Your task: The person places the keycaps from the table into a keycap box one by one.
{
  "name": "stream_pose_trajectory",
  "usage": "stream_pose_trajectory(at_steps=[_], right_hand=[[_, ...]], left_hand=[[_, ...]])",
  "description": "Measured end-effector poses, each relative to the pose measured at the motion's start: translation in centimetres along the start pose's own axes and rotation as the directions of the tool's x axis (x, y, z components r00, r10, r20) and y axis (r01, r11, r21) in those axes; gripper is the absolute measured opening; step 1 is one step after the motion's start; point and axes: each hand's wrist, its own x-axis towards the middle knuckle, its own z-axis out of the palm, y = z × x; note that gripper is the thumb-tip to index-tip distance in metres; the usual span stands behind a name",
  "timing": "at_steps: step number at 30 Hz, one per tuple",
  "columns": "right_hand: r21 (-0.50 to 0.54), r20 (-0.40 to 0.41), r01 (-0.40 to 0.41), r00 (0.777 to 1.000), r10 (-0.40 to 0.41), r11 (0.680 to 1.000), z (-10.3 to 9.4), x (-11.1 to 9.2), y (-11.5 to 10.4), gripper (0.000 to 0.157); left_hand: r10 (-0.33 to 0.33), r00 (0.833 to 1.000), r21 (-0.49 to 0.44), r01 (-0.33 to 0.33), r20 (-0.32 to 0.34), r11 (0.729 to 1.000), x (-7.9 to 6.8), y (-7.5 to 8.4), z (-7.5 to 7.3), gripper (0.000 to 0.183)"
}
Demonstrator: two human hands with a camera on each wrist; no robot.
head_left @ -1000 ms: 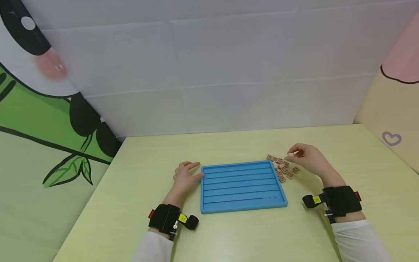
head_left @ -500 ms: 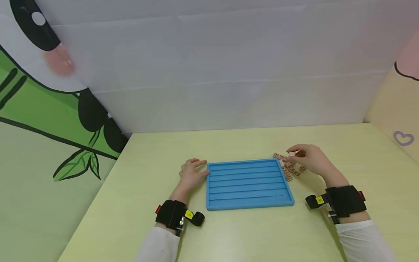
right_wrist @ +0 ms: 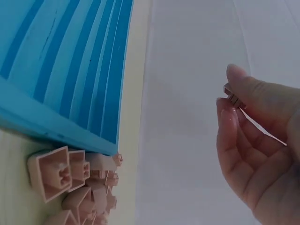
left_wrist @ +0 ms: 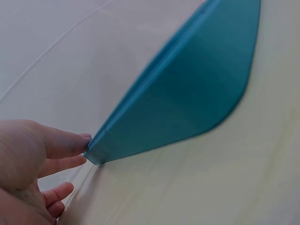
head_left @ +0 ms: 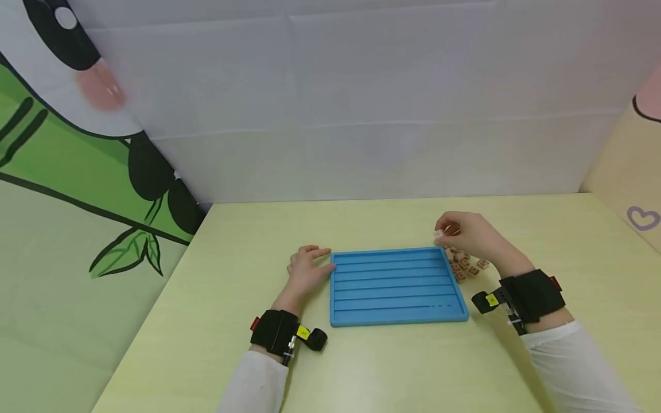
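While half hidden by fingertips, pinched keycap (head_left: 439,234) in right hand (head_left: 467,234); left hand (head_left: 306,271) relaxed, touching tray (head_left: 395,285); pile (head_left: 465,265) partly covered.

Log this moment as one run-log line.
left hand: fingertips on blue tray corner | right hand: pinches one keycap, raised | keycap pile: beside tray on table

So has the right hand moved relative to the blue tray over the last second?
Yes. The right hand, pinching a keycap, has moved left, from over the keycap pile toward the blue tray's far right corner.
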Motion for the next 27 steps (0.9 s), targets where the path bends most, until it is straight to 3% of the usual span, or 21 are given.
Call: stream_pose_trajectory(at_steps=[8,20,27], right_hand=[[-0.012,0.022,0.019,1.000,-0.019,1.000,1.1,2.4,-2.5,0.019],[-0.100,0.120,0.161,0.982,-0.149,0.982,6.9,6.1,-6.3,0.012],[-0.137,0.169,0.146,0.978,-0.122,0.980,9.6,7.2,-7.8,0.009]], left_hand=[[-0.009,1.000,-0.004,0.009,0.003,1.000,0.1,-0.2,0.1,0.045],[0.000,0.999,-0.002,0.000,0.037,1.000,0.1,-0.2,-0.2,0.045],[0.022,0.996,0.019,-0.023,0.086,1.000,0.2,-0.6,-0.5,0.052]])
